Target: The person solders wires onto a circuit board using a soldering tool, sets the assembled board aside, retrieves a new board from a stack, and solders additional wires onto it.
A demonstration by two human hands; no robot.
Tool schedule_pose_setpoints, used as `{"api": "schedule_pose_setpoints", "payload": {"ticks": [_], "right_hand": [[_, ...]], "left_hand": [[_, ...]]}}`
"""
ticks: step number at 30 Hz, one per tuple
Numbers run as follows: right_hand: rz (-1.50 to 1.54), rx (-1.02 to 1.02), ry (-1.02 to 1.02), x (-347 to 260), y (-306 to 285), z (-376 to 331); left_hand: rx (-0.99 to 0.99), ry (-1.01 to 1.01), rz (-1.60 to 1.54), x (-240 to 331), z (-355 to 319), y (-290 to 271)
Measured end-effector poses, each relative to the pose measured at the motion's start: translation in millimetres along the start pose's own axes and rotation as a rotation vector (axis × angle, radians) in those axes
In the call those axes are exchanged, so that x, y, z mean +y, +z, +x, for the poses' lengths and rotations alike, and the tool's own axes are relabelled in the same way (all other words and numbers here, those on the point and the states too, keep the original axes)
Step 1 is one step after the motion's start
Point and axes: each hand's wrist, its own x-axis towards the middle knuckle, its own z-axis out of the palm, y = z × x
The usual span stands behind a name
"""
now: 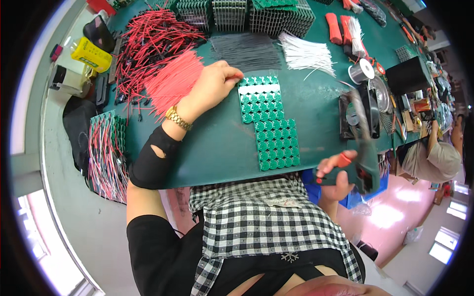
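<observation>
My left hand (217, 86) reaches over the table with its thumb and fingers pinched together at the top left corner of a green circuit board panel (267, 104). A spot of red shows at its fingertips; what they hold is too small to name. Directly below and touching lies a second panel of round green circuit boards (277, 144). At the table's front edge, my right hand (338, 175) is wrapped round a dark green soldering gun (363, 165), blurred by motion. Orange-red covers one of its fingers.
Beyond the panels lie red wires (175, 81), black wires (247, 52) and white wires (307, 53). Stacked circuit boards (229, 15) stand at the back. To the right are a solder spool (361, 70) and a black fan (345, 116). Another person (432, 158) sits far right.
</observation>
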Motion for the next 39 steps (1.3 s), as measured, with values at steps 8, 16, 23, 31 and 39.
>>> {"api": "schedule_pose_setpoints", "payload": {"ticks": [8, 16, 23, 31, 39], "right_hand": [[-0.218, -0.176, 0.367, 53.3, 27.3, 75.6], [-0.213, -0.235, 0.534, 81.5, 42.8, 101.7], [-0.32, -0.221, 0.534, 95.5, 52.0, 107.4], [-0.514, -0.28, 0.623, 101.0, 41.1, 104.8], [-0.672, -0.468, 0.613, 96.8, 38.1, 108.0]], "left_hand": [[-0.027, -0.298, -0.098, -32.7, 18.0, 6.7], [0.061, -0.286, -0.252, -54.2, 27.9, 18.0], [0.077, -0.251, -0.208, -64.2, 33.4, 23.5], [0.081, -0.225, -0.191, -70.3, 33.7, 29.2], [0.083, -0.266, -0.16, -66.1, 33.8, 31.5]]}}
